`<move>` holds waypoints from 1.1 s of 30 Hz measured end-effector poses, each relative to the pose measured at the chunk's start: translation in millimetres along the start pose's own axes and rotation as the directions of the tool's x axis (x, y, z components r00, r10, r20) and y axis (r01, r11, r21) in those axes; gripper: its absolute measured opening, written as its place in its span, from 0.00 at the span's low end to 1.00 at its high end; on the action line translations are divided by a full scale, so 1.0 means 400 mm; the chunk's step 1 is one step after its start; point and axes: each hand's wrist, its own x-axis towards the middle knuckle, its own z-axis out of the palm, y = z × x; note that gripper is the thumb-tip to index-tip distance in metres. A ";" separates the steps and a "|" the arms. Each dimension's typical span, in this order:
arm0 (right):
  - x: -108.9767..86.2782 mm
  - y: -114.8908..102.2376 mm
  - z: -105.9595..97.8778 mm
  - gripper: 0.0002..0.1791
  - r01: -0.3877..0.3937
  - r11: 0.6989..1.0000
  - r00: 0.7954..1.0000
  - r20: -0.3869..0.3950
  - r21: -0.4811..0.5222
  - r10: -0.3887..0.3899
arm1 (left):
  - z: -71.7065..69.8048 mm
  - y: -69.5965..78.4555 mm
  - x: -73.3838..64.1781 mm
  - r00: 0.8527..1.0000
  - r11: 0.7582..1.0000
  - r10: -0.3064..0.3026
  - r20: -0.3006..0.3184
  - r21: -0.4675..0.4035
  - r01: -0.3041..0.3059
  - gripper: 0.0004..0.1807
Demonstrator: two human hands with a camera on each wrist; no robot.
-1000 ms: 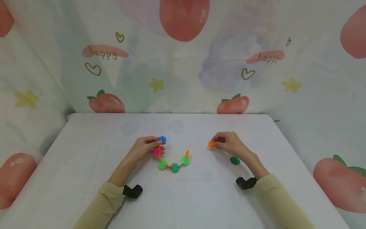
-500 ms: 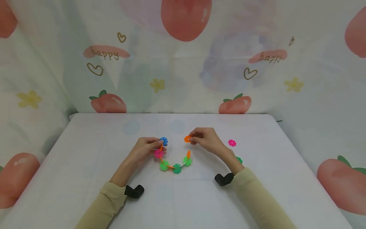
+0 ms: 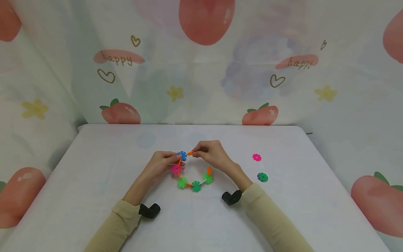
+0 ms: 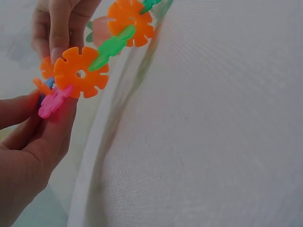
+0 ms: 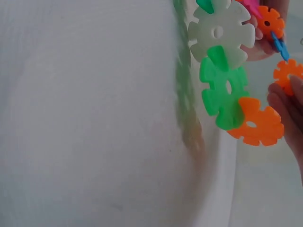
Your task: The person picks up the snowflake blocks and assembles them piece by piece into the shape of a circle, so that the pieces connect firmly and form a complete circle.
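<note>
A curved chain of notched plastic snowflake discs hangs from my left hand (image 3: 161,164), which pinches it near the blue disc (image 3: 182,155) at its end. Below the blue one come a pink disc (image 3: 176,169) and green discs joined by orange ones; a whitish disc (image 5: 201,35) shows in the right wrist view. The chain's other end is an orange disc (image 5: 265,130). Between thumb and fingertips, my right hand (image 3: 210,152) holds a separate orange disc (image 5: 288,72), turned edge-on, its rim right at the blue disc.
On the white-covered table (image 3: 201,224), to the right of my right hand, lie a loose pink disc (image 3: 256,157) and a green disc (image 3: 262,177) with a dark edge showing under it. A patterned cloth backdrop (image 3: 201,77) rises behind the table.
My right hand has carried the orange disc leftward from the right side up to the blue disc, turning it edge-on. The left hand keeps its hold on the chain, almost in place.
</note>
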 end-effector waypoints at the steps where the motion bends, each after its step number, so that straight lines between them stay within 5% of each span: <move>1: 0.001 0.001 0.003 0.02 0.009 1.000 1.000 -0.001 -0.002 -0.009 | 0.001 0.000 0.001 1.000 1.000 0.003 0.003 -0.005 -0.003 0.20; 10: 0.001 0.008 0.024 0.02 0.146 0.988 0.989 -0.040 0.050 -0.144 | 0.014 -0.008 0.008 0.998 0.999 -0.031 -0.046 0.007 0.031 0.17; 15: 0.004 0.010 0.032 0.03 0.190 0.981 0.980 -0.063 0.035 -0.187 | 0.017 -0.009 0.005 0.999 1.000 0.001 -0.053 0.015 0.000 0.17; 23: 0.003 -0.005 0.012 0.12 0.127 0.988 0.991 -0.018 -0.093 -0.129 | 0.008 -0.002 0.006 0.999 0.999 0.044 0.011 0.021 -0.044 0.16; 33: -0.057 0.035 -0.086 0.12 0.012 0.977 0.999 -0.037 -0.215 -0.021 | -0.007 0.007 -0.005 0.996 0.999 -0.022 0.085 0.025 0.020 0.25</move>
